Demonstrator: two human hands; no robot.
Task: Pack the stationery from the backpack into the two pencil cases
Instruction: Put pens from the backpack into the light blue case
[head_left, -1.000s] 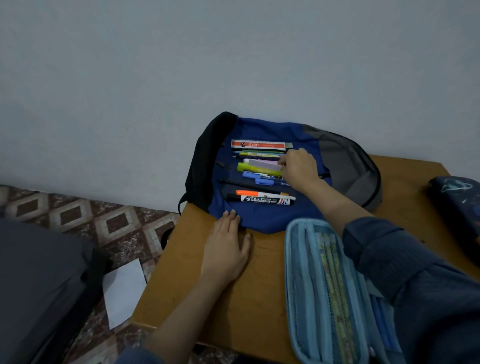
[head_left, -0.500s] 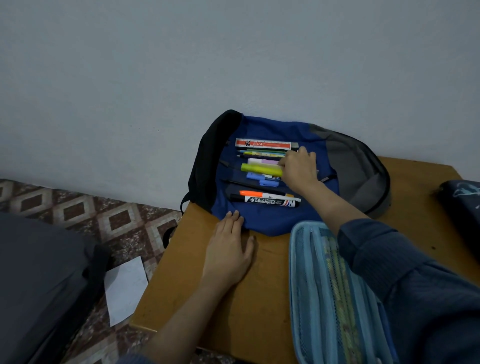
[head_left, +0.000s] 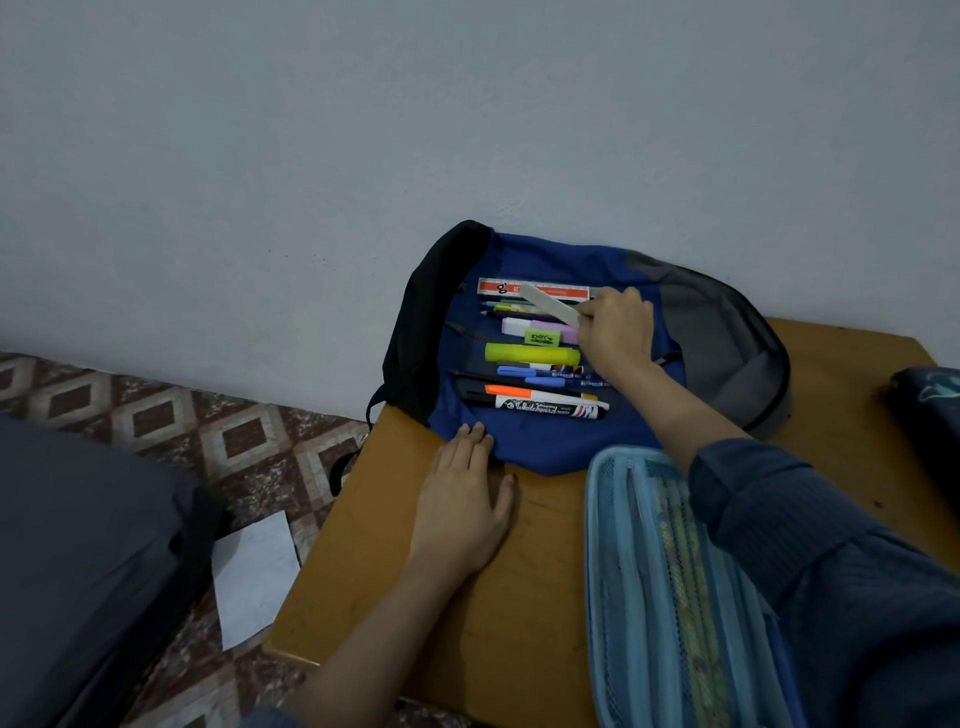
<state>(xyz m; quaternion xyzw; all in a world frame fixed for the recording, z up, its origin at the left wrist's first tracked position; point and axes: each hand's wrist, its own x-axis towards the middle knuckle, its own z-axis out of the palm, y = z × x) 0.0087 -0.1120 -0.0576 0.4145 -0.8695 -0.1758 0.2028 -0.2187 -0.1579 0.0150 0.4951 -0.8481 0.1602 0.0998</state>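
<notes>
A blue and grey backpack (head_left: 540, 436) lies flat at the back of the wooden table. Stationery is laid out on it: a red ruler box (head_left: 506, 287), erasers (head_left: 519, 327), a yellow highlighter (head_left: 530, 354), blue pens (head_left: 540, 375), an orange marker and a whiteboard marker (head_left: 545, 406). My right hand (head_left: 615, 332) pinches a pale flat stick (head_left: 548, 304) and holds it tilted above the items. Flat on the table lies my left hand (head_left: 462, 512), fingertips touching the backpack's edge. An open light-blue pencil case (head_left: 670, 597) with pencils inside sits in front. A dark pencil case (head_left: 927, 410) is at the right edge.
The table (head_left: 374, 587) stands against a pale wall. Left of it is patterned tiled floor with a white sheet of paper (head_left: 254, 574) and a dark grey bag (head_left: 83, 561). A black strap (head_left: 337, 470) hangs off the table's left side.
My right hand has closed on the pale flat stick and raised it off the backpack, tilted up to the left. My left hand has stayed in place.
</notes>
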